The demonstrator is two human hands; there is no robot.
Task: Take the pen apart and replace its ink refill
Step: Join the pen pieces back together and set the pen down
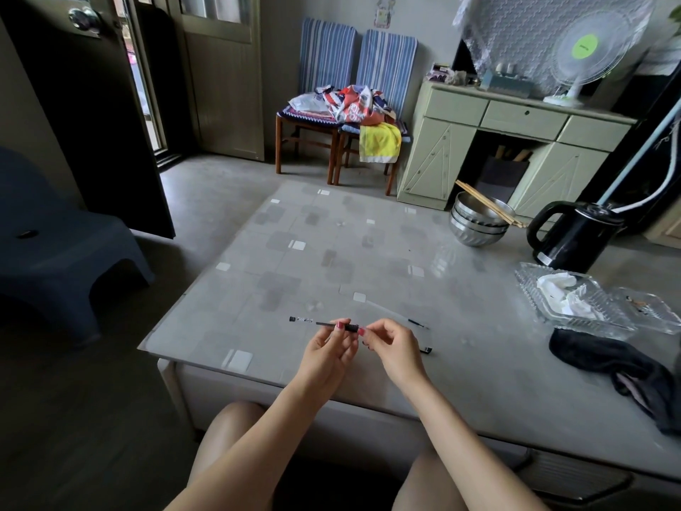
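I hold a slim pen point(324, 323) level above the near edge of the grey table point(368, 260). Its clear barrel with a black end cap points left. My left hand point(329, 350) pinches the barrel near the dark grip. My right hand point(390, 344) pinches the pen's right end at the grip. A thin ink refill point(412, 321) lies on the table just behind my right hand. A small black pen part point(426, 350) lies on the table to the right of my right wrist.
Stacked steel bowls point(479, 223) with chopsticks and a black kettle point(571, 236) stand at the table's far right. A clear plastic tray point(575, 304) with tissue and a dark cloth point(619, 366) lie at the right. A dark stool point(66, 260) stands to the left.
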